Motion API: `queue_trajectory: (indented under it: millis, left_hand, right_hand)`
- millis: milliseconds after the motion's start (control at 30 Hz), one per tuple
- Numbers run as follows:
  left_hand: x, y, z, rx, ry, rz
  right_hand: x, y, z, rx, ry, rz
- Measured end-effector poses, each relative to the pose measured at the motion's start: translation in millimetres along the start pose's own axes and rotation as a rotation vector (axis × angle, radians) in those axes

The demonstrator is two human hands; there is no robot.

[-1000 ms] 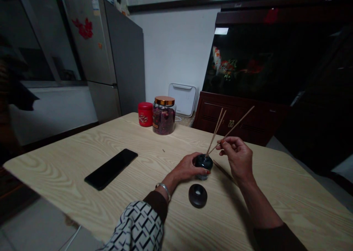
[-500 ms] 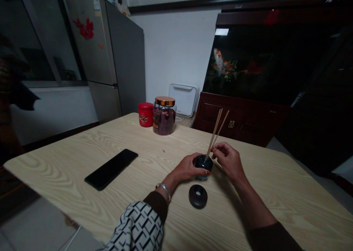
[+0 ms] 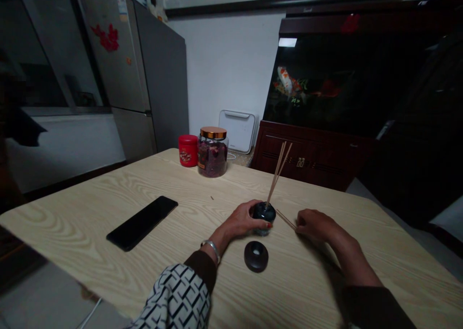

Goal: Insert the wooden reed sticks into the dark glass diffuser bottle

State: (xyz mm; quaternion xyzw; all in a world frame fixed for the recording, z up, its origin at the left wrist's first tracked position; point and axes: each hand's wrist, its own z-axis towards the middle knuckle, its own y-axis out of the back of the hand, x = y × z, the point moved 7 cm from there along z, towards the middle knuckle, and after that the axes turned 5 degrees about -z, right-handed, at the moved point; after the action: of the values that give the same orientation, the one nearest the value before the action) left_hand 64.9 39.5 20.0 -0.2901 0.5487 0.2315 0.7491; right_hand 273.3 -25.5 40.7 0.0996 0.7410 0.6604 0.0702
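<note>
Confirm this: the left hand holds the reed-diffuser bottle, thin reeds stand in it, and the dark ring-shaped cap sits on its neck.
The cap's place is wrong. The head view shows the dark ring-shaped cap lying on the table, apart from the reed-diffuser bottle. The left hand does hold the bottle, and thin reeds stand in it.

Table [image 3: 202, 223]: pale, wood-grained top, rounded far-left corner. At the far edge stand a red lidded canister [image 3: 188, 151] and, just beside it, a clear glass jar [image 3: 212, 160] with a copper-coloured lid, dark reddish contents. A black smartphone [image 3: 142, 224] lies flat at left. A small brown fragment [image 3: 211, 198] lies near the middle. At right, a dark glass diffuser bottle [image 3: 264, 212] stands upright; loose reed sticks [image 3: 285, 219] lie beside it. A dark ring-shaped collar [image 3: 256, 263] lies nearer the viewer.
</note>
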Motion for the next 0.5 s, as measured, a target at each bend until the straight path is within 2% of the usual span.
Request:
queue_trajectory:
  millis: [100, 500]
  left_hand:
    - [-0.6, -0.4, -0.2, 0.01, 0.002, 0.018]
    - [-0.7, -0.1, -0.5, 0.007, 0.002, 0.015]
  right_hand:
    - [3.2, -7.9, -0.4, 0.029, -0.022, -0.063]
    - [4.6, -9.7, -0.9, 0.055, -0.045, -0.103]
